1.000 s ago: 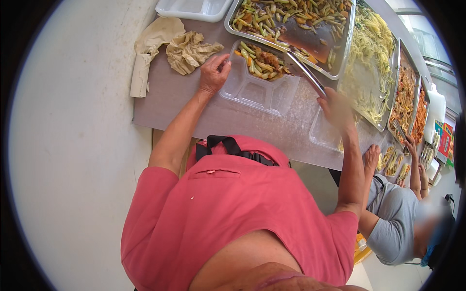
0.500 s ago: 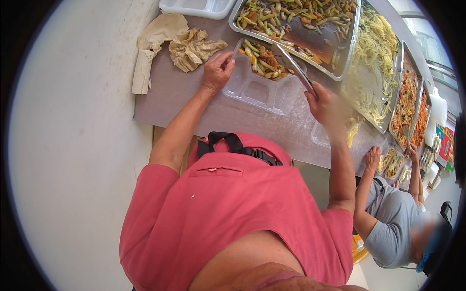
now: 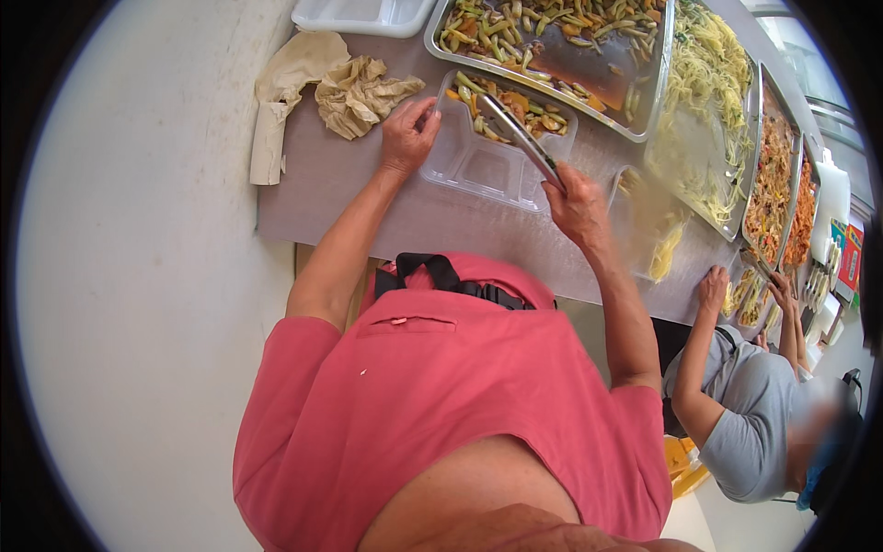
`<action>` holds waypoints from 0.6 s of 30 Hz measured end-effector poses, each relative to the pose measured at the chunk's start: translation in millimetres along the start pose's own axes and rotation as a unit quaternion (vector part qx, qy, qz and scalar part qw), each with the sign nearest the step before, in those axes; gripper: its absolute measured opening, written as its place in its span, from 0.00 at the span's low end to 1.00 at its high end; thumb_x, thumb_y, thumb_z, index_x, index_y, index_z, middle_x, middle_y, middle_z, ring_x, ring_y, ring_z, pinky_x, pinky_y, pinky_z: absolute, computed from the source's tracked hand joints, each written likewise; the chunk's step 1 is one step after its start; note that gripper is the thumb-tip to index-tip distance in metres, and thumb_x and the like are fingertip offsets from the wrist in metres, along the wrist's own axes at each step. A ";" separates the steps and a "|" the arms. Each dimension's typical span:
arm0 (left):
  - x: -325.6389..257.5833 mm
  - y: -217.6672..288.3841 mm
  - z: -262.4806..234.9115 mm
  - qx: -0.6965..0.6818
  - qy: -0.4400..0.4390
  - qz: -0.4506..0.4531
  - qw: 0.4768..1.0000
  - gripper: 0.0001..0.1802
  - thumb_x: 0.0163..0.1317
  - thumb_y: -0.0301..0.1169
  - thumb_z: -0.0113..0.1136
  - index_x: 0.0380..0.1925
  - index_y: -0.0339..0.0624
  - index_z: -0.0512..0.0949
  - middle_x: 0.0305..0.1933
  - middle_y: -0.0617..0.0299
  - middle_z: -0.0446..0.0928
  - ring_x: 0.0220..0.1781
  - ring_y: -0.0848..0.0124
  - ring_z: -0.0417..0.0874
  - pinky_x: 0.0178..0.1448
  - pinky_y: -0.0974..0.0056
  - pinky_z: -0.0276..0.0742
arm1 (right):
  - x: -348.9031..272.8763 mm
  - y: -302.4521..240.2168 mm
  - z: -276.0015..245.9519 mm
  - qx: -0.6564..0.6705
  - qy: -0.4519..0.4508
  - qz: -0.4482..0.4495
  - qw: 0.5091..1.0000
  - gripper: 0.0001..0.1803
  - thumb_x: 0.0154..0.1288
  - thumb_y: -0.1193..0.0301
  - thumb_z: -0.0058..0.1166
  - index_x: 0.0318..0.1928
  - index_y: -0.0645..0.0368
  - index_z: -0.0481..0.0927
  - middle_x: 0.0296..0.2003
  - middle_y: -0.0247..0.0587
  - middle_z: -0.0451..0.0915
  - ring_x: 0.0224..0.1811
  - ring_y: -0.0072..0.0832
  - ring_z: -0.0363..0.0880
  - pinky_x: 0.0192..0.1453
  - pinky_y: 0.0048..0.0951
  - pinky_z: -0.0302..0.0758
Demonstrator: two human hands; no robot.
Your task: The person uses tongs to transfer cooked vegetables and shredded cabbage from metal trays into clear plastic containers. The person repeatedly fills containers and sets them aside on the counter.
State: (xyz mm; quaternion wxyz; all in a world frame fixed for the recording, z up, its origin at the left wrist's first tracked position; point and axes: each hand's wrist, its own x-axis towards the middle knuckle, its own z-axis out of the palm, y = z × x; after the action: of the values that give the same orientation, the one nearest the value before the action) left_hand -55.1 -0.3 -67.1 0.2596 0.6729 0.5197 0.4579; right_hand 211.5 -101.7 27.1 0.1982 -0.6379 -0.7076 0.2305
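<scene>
1. Gripping metal tongs [image 3: 520,138] in closed fingers of right hand [image 3: 578,202], tips over the filled section of clear compartment container [image 3: 497,138]; risking vegetables dropping onto grey table [image 3: 368,198].
2. Pinching container's near-left rim with left hand [image 3: 407,138]; could slide if released.
3. Crowding behind container: vegetable tray [image 3: 552,46]; left of it, crumpled brown paper [image 3: 354,92].

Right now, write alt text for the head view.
A person in a red shirt holds metal tongs in the right hand over vegetables in a clear compartment container, steadied by the left hand, beside trays of noodles.
</scene>
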 end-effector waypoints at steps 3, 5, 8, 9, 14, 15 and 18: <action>-1.9 -0.9 -0.8 0.005 -0.003 -0.006 1.000 0.11 0.53 0.26 0.64 0.37 0.38 0.81 0.25 0.62 0.75 0.21 0.74 0.75 0.27 0.69 0.73 | -10.5 1.7 -17.8 0.010 0.015 0.028 0.999 0.11 0.58 0.68 0.57 0.33 0.60 0.71 0.28 0.53 0.78 0.31 0.53 0.78 0.32 0.48 0.73; -3.6 0.2 -0.7 0.013 -0.007 -0.006 1.000 0.11 0.53 0.26 0.64 0.37 0.38 0.81 0.25 0.62 0.75 0.21 0.73 0.75 0.27 0.69 0.73 | -12.8 18.8 -17.5 -0.024 0.023 0.036 0.999 0.10 0.58 0.69 0.57 0.33 0.60 0.70 0.28 0.54 0.78 0.30 0.53 0.78 0.33 0.47 0.73; 0.3 -2.7 -0.5 0.019 -0.009 0.011 1.000 0.11 0.53 0.26 0.64 0.37 0.38 0.80 0.24 0.61 0.75 0.21 0.72 0.75 0.27 0.68 0.73 | -3.8 24.3 -21.4 -0.031 0.024 0.053 0.998 0.10 0.57 0.70 0.57 0.31 0.61 0.70 0.27 0.54 0.78 0.30 0.53 0.78 0.33 0.46 0.73; -0.3 -2.3 0.5 0.013 -0.010 0.009 1.000 0.10 0.53 0.26 0.64 0.37 0.38 0.80 0.24 0.61 0.75 0.21 0.72 0.75 0.27 0.68 0.73 | 1.3 22.0 -25.7 -0.026 0.029 0.055 0.998 0.11 0.57 0.70 0.57 0.31 0.62 0.70 0.27 0.54 0.77 0.30 0.53 0.78 0.33 0.46 0.73; -2.2 0.4 -2.1 0.017 -0.012 0.000 1.000 0.10 0.53 0.25 0.63 0.37 0.38 0.80 0.24 0.62 0.75 0.21 0.73 0.74 0.26 0.69 0.72 | 53.9 26.8 -28.0 -0.094 0.064 0.018 0.993 0.13 0.58 0.67 0.57 0.30 0.64 0.69 0.29 0.56 0.78 0.32 0.53 0.79 0.35 0.48 0.73; -2.5 -1.7 -1.4 0.009 -0.009 0.001 1.000 0.10 0.53 0.25 0.63 0.37 0.38 0.80 0.24 0.62 0.74 0.20 0.73 0.74 0.25 0.69 0.72 | 68.9 27.3 -25.3 -0.112 0.069 0.007 0.991 0.13 0.59 0.67 0.56 0.31 0.64 0.71 0.30 0.55 0.79 0.33 0.52 0.80 0.37 0.47 0.75; -2.2 0.6 -1.5 -0.009 -0.008 -0.004 1.000 0.10 0.53 0.25 0.63 0.37 0.38 0.80 0.24 0.62 0.74 0.20 0.73 0.74 0.25 0.69 0.72 | 107.9 21.3 -17.3 -0.196 0.057 0.021 0.979 0.12 0.59 0.66 0.55 0.32 0.64 0.73 0.31 0.56 0.80 0.35 0.51 0.81 0.39 0.46 0.77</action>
State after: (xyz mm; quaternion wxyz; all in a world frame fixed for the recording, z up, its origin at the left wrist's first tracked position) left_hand -56.3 -2.7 -66.6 0.2718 0.6722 0.5163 0.4557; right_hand 227.1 8.5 27.5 0.1045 -0.6912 -0.7129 0.0547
